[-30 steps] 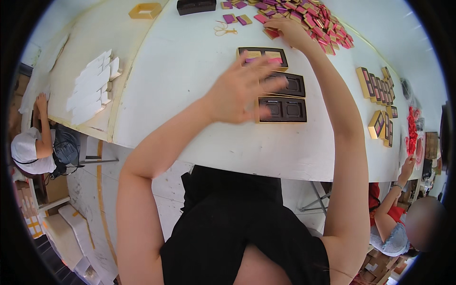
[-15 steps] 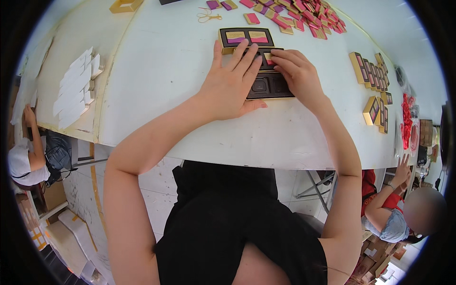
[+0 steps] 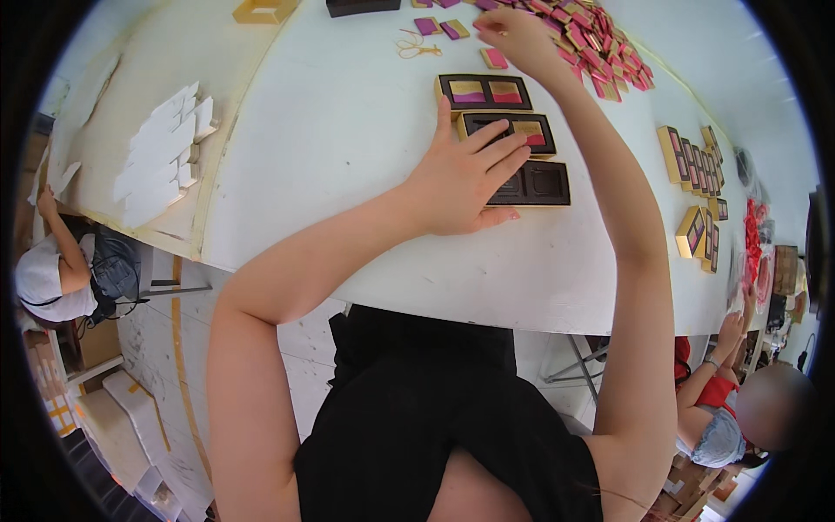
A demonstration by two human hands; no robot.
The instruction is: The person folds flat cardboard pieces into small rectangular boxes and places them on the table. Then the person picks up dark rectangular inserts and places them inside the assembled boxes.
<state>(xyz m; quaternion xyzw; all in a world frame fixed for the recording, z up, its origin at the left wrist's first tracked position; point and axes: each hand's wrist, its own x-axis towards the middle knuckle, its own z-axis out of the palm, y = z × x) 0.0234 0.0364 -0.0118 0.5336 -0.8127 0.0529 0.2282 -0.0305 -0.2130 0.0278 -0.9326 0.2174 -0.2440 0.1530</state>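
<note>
Table (image 3: 539,270): a white top is spread out beyond the person's black clothing.
Near box (image 3: 548,183): its left part is covered by the left hand; a bare dark compartment is shown at the right.
Left hand (image 3: 465,187): it is laid palm down, fingers spread open, across the near and middle boxes; the thumb is set along the near edge.
Middle box (image 3: 549,150): a gold-and-pink packet (image 3: 529,130) is seated in the right compartment, partly overlapped by fingertips; the left one is mostly hidden.
Far box (image 3: 487,108): both compartments are filled, purple-and-gold at left, pink-and-gold at right.
Loose packet (image 3: 494,58): it is left lying apart, between the far box and the right hand.
Right hand (image 3: 520,39): it is stretched out to the pile's near left side, fingers bent together; whether anything is gripped cannot be told.
Cord (image 3: 419,45): it is loosely bundled left of the loose packet.
Pile (image 3: 591,48): pink, purple and gold packets are heaped at the far side.
Black tray (image 3: 361,7): it is cut off by the upper edge.
</note>
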